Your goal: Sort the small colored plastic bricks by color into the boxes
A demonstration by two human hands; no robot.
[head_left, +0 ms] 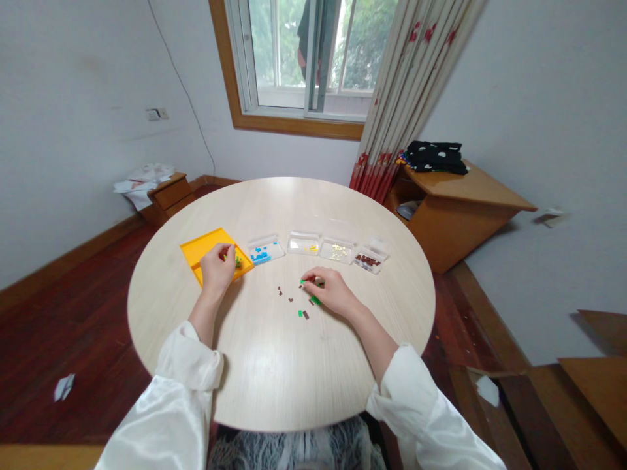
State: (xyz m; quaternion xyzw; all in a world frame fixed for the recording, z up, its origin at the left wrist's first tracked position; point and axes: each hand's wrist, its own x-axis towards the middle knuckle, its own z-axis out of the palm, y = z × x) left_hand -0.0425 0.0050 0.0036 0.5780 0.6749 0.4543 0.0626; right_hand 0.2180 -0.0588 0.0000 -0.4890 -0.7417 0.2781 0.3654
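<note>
- Partly done, judging by the layout: small pieces sit in clear plastic boxes by colour, while others lie loose.
- Outside the boxes you have small flat brown pieces (306, 314) and small flat green pieces (300, 313), scattered on the round, pale wood-grain tabletop (274, 365) near your right hand (333, 290).
- From left to right, the first clear box (278, 251) contains blue pieces, the second clear box (296, 246) a few yellow, the third clear box (326, 256) pale yellow, the fourth clear box (376, 269) brown.
- Your open yellow plastic case (206, 243) contains some green pieces; your left hand (218, 264) is over it, fingers curled; I cannot tell whether they grip anything.
- Your right fingers nearly meet at a green piece; whether they hold it, I cannot tell.
</note>
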